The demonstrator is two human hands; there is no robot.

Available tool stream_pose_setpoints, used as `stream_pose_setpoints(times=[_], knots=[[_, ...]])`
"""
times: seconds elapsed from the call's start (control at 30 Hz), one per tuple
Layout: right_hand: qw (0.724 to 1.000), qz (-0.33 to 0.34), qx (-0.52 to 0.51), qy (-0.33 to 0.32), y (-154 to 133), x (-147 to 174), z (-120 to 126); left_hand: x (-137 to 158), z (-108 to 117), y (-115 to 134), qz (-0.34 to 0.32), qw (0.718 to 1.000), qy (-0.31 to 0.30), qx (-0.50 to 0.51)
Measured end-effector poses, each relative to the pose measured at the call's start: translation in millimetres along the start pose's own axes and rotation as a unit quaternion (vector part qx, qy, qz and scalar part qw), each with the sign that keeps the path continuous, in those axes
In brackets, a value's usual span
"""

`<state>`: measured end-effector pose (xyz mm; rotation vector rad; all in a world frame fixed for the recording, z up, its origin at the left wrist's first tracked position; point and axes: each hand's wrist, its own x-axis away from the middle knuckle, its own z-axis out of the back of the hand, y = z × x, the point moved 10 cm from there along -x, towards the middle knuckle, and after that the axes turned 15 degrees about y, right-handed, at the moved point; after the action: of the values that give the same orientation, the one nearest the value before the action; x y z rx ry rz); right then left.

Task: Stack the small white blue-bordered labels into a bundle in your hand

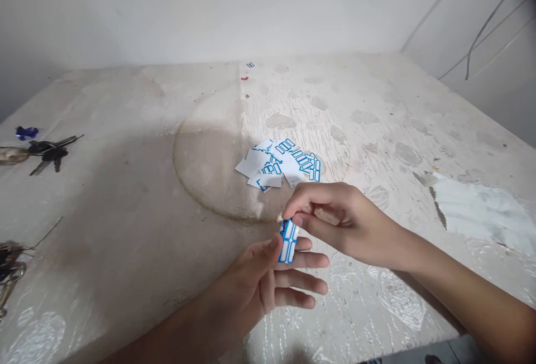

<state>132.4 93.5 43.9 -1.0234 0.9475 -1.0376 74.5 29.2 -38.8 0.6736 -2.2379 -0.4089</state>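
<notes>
A small white label sheet [288, 243] with blue-edged boxes is held between both hands, near the front of the table. My left hand [276, 277] is palm up, its thumb pressing the sheet's left edge against the fingers, while the other fingers stretch out to the right. At the sheet's upper end, my right hand [335, 219] pinches it between thumb and forefinger. Just beyond the hands lies a loose pile of similar label sheets [276, 163], some with blue boxes showing and some plain white side up.
The table [209, 252] has a pale patterned cover with a ring mark. Keys [52, 151] and a shiny blue scrap [27, 133] lie at the left, metal items [10, 272] nearer. A torn white sheet [481, 207] is at the right. Walls stand behind.
</notes>
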Motion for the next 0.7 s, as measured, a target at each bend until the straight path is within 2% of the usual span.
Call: stream_pose_setpoints(times=[0.2, 0.37, 0.7], knots=[[0.999, 0.021, 0.041, 0.027, -2.9, 1.0, 2.0, -1.5, 0.8, -2.4, 0.007, 1.000, -0.011, 0.024], [0.998, 0.020, 0.053, 0.015, 0.4, 2.7, -2.1, -3.3, 1.6, -3.3, 0.008, 0.999, -0.014, 0.038], [0.994, 0.049, 0.092, 0.036, -2.4, 2.6, -1.9, -5.6, 2.4, -3.4, 0.027, 0.998, 0.000, 0.059]])
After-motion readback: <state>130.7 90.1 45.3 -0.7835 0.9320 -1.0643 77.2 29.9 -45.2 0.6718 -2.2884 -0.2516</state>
